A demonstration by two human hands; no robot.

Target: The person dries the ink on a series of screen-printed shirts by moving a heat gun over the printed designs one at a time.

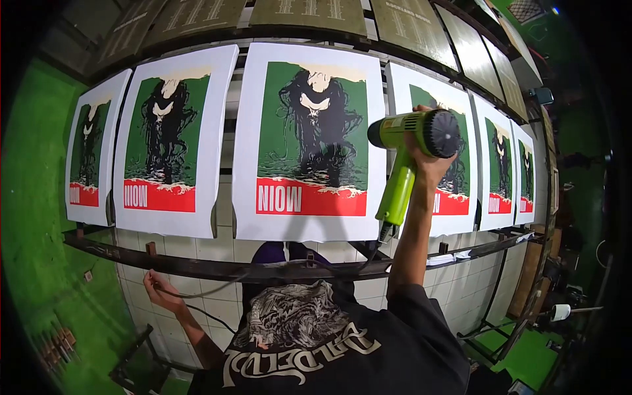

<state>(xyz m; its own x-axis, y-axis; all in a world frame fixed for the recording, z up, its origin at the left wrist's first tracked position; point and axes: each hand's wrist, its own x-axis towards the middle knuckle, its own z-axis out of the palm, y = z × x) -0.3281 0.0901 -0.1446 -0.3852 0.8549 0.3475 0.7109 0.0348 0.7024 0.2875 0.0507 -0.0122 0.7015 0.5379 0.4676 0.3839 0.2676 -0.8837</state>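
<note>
My right hand (424,155) is wrapped round a lime-green heat gun (399,187) with a black round back end. Its nozzle points left, above the gap between two white printed fabric panels. The nearest panel (245,227) lies in front of me, with a green, black and red print whose lettering reads upside down. Part of another panel (397,85) is hidden behind the heat gun and my forearm. Low at the left, my left hand (162,289) is closed on the power cord (220,288), beside the dark rail.
More printed panels (125,224) stand in a row to both sides. A dark metal rail (197,266) runs along the row's near edge. Behind it lie olive-brown boards (309,16). A green wall (39,164) is at the left, and white floor tiles (214,309) show below.
</note>
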